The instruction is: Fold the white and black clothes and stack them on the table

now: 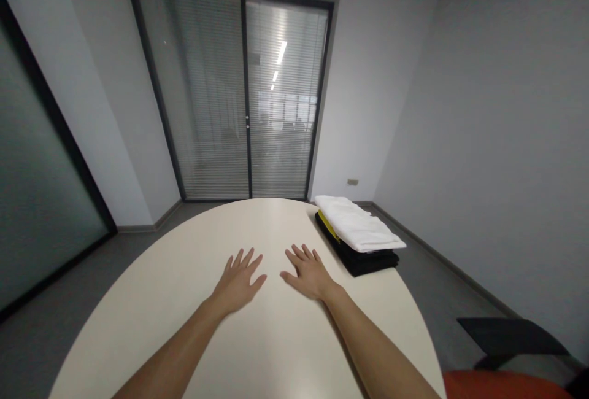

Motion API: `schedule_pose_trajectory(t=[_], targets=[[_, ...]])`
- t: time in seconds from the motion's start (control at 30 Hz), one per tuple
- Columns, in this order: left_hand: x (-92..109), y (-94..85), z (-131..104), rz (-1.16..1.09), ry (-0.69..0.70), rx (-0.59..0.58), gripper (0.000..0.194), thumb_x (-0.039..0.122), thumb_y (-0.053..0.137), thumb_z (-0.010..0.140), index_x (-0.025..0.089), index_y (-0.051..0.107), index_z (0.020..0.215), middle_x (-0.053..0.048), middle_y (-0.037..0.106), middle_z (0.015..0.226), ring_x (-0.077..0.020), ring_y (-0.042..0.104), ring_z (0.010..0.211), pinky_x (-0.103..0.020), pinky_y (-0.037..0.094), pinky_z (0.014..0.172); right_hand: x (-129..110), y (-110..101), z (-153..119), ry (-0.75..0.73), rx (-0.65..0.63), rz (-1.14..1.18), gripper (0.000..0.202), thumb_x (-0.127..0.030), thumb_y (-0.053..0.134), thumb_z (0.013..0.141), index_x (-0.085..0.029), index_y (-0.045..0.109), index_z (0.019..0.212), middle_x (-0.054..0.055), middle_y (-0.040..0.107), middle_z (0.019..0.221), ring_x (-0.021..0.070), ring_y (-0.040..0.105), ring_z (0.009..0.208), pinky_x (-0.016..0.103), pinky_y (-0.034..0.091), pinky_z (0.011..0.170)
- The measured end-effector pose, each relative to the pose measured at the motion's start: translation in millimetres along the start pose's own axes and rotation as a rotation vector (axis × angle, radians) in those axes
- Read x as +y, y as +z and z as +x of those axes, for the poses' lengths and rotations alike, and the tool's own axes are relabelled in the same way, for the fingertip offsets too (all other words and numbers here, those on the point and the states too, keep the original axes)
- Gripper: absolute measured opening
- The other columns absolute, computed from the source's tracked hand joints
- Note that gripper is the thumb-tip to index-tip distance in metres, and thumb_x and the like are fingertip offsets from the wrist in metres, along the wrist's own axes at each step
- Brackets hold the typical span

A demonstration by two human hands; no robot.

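My left hand (237, 285) is palm down over the pale round table (276, 350), fingers spread, holding nothing. To its right, my right hand (309, 275) is also palm down with its fingers apart and nothing in them. A stack of folded cloth lies near the table's right edge, a little beyond my right hand. On top is a white folded cloth (359, 224); a strip of yellow cloth (327, 225) shows beneath it, and black folded cloth (363, 262) forms the bottom. Neither hand touches the stack.
At the lower right stands a chair with a red seat (501, 385) and a black armrest or back part (515, 334). Beyond the table is a dark-framed glass partition (285, 141) with blinds. Another glass panel (37, 190) stands at the left. A grey wall rises on the right.
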State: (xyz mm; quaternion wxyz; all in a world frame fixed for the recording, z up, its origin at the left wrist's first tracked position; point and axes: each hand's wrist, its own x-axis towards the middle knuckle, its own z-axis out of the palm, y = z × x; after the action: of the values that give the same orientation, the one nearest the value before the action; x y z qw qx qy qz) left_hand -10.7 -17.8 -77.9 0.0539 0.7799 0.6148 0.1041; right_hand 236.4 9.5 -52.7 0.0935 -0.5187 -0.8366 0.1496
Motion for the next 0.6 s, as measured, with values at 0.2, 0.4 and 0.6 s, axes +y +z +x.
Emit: schedule_pose_trajectory(t=[0.2,0.4,0.6], targets=[[-2.1,2.5,1.1,-0.003,0.001,0.002,0.066,0.062,0.033,0.097,0.027,0.036,0.153,-0.007,0.022,0.163,-0.0342,0.012,0.151,-0.055,0.012,0.121,0.8,0.7,0.3,0.011,0.001,0.008,0.079,-0.07,0.037,0.091,-0.025,0.032,0.155,0.007,0.019,0.164,0.0325,0.008,0.152,0.051,0.003,0.121],[-3.8,4.0,1.3,-0.015,0.005,0.001,0.068,0.064,0.03,0.097,0.027,0.036,0.153,-0.007,0.021,0.164,-0.0346,0.011,0.151,-0.056,0.012,0.121,0.9,0.0,0.3,-0.006,0.001,0.014,0.079,-0.071,0.038,0.091,-0.025,0.032,0.155,0.008,0.019,0.164,0.0339,0.008,0.152,0.053,0.003,0.12],[-3.1,3.3,1.0,-0.017,0.004,-0.016,0.069,0.064,0.03,0.097,0.027,0.036,0.154,-0.007,0.02,0.164,-0.0343,0.01,0.152,-0.055,0.011,0.121,-0.2,-1.0,-1.2,-0.005,-0.001,0.014,0.08,-0.071,0.037,0.092,-0.024,0.032,0.155,0.009,0.019,0.164,0.0346,0.007,0.152,0.054,0.003,0.12]])
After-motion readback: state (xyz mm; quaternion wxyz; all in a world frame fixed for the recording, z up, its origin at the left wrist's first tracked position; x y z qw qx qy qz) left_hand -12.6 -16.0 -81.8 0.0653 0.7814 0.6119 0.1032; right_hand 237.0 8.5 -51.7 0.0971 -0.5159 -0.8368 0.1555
